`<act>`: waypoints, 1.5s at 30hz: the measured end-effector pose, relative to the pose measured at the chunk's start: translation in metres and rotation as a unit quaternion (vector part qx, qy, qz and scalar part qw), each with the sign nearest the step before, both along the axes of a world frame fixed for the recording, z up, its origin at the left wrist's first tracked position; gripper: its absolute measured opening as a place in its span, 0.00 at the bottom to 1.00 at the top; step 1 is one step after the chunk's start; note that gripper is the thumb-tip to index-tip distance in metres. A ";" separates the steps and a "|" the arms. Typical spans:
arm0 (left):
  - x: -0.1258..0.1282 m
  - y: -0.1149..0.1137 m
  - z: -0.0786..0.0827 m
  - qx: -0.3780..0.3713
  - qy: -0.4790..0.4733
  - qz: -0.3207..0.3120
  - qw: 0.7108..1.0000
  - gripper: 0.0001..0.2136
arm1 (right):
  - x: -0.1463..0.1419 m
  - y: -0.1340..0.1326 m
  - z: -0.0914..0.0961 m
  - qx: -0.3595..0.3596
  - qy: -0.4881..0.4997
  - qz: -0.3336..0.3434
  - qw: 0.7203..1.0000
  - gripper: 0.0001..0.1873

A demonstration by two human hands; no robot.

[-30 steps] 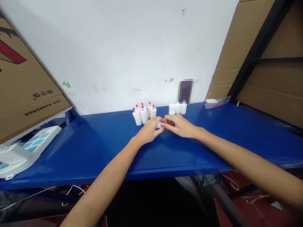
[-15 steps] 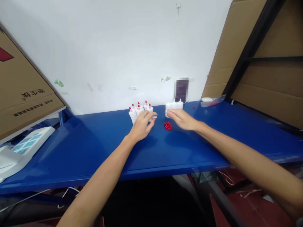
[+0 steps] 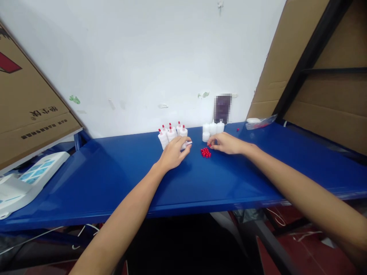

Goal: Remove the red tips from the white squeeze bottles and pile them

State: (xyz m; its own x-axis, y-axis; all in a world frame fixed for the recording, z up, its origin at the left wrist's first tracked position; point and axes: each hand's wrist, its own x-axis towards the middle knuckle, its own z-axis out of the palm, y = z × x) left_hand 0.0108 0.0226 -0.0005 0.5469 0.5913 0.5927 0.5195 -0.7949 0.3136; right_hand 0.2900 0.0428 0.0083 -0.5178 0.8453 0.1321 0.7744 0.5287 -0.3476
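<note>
My left hand rests on the blue table with its fingers curled round a small white bottle lying on its side. Just behind it stands a cluster of white bottles with red caps. My right hand lies to the right of a small heap of loose red caps, fingertips pinched near one cap. A group of uncapped white bottles stands behind that hand by the wall.
A white scale sits at the table's left end under a leaning cardboard box. A clear plastic bag lies at the back right, and a lone red cap nearby. Cardboard and a black shelf frame stand on the right.
The hands, joined over one bottle a second ago, have parted. My left hand carried the bottle toward the capped cluster; my right hand moved back by the heap of red caps.
</note>
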 end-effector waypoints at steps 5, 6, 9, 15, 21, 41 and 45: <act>0.000 0.001 -0.001 -0.007 0.009 0.005 1.000 0.12 | 0.000 0.000 0.001 0.026 -0.011 -0.007 1.000 0.10; -0.001 0.001 -0.001 -0.008 0.010 0.006 1.000 0.12 | 0.000 -0.001 0.001 0.031 -0.015 -0.005 0.999 0.11; -0.001 0.001 -0.001 -0.008 0.010 0.008 1.000 0.12 | -0.001 -0.002 0.001 0.040 -0.023 0.006 0.999 0.12; -0.001 0.001 -0.001 -0.012 0.008 0.007 1.000 0.12 | -0.005 -0.004 0.001 0.031 -0.012 0.012 0.999 0.15; -0.001 0.002 -0.001 -0.017 0.012 0.005 1.000 0.12 | -0.008 -0.004 -0.003 0.026 0.017 0.017 0.999 0.17; -0.001 0.000 0.000 -0.032 0.005 0.003 0.999 0.14 | -0.011 -0.004 -0.004 0.046 0.060 0.035 0.997 0.14; 0.000 -0.003 0.002 -0.035 0.002 0.000 0.999 0.16 | -0.018 -0.017 0.005 0.107 0.087 0.038 0.990 0.13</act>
State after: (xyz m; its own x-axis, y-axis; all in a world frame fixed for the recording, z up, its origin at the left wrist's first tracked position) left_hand 0.0110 0.0193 0.0012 0.5491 0.6314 0.5476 0.5212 -0.7709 0.3662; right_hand 0.2724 0.0261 0.0136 -0.5322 0.7478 0.3970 0.6675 0.6591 -0.3465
